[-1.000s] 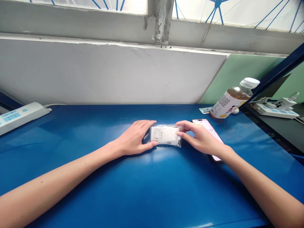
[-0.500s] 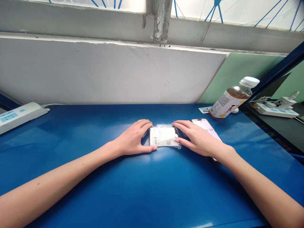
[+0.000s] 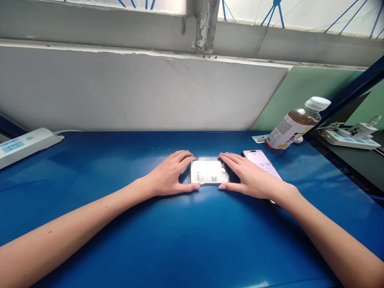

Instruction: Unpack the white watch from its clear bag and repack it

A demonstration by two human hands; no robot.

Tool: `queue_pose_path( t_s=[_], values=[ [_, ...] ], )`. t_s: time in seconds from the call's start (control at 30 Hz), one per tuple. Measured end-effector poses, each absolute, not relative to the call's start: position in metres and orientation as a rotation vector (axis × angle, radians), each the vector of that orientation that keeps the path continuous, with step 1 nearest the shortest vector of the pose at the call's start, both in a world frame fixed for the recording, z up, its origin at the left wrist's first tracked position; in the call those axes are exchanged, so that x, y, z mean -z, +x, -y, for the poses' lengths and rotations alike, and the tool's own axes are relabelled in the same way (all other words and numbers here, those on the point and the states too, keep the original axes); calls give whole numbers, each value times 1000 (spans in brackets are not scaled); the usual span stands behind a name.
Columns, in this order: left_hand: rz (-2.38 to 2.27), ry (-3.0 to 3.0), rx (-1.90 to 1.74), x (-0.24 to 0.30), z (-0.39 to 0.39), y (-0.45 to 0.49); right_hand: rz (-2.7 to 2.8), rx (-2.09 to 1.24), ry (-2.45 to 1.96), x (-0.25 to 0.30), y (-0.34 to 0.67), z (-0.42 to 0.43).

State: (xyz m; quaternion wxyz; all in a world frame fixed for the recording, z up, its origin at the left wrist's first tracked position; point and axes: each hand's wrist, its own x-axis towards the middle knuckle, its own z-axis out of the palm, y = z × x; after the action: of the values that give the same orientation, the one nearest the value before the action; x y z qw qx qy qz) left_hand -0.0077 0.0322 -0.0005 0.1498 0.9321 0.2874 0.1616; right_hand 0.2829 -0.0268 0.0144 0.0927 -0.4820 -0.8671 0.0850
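Observation:
A small clear plastic packet (image 3: 207, 173) with a white barcode label lies flat on the blue table (image 3: 192, 240). My left hand (image 3: 168, 176) cups its left end, with the thumb on the near edge and the curled fingers on the far edge. My right hand (image 3: 249, 178) lies flat with its fingers stretched out. Its fingertips rest on the packet's right end.
A phone (image 3: 261, 160) with a lit screen lies just right of my right hand, partly under my wrist. A tea bottle (image 3: 295, 124) leans at the back right, next to a small card (image 3: 258, 139). White power strips sit at the far left (image 3: 21, 145) and far right (image 3: 349, 140). A white wall panel backs the table.
The packet was held tilted up between both hands and has been laid flat on the table. My right hand went from a pinch to flat, stretched fingers.

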Motion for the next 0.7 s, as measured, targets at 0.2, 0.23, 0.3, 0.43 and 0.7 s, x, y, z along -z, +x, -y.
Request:
queue_pose_path(
  t_s=[0.2,0.23,0.3,0.43,0.7],
  values=[
    [-848,2680,-455,0,-32,-6,2584,-237,-1453,-15,283,25],
    [-851,2684,-449,-1,-31,-6,2587,-235,-1457,-15,283,25],
    [-855,2691,-441,-2,-31,-5,2589,-232,-1458,-16,283,25],
    [-857,2687,-450,-2,-31,-5,2575,-239,-1436,-16,283,25],
    [-847,2677,-478,-2,-31,-5,2534,-271,-1439,-14,283,24]
  ],
)
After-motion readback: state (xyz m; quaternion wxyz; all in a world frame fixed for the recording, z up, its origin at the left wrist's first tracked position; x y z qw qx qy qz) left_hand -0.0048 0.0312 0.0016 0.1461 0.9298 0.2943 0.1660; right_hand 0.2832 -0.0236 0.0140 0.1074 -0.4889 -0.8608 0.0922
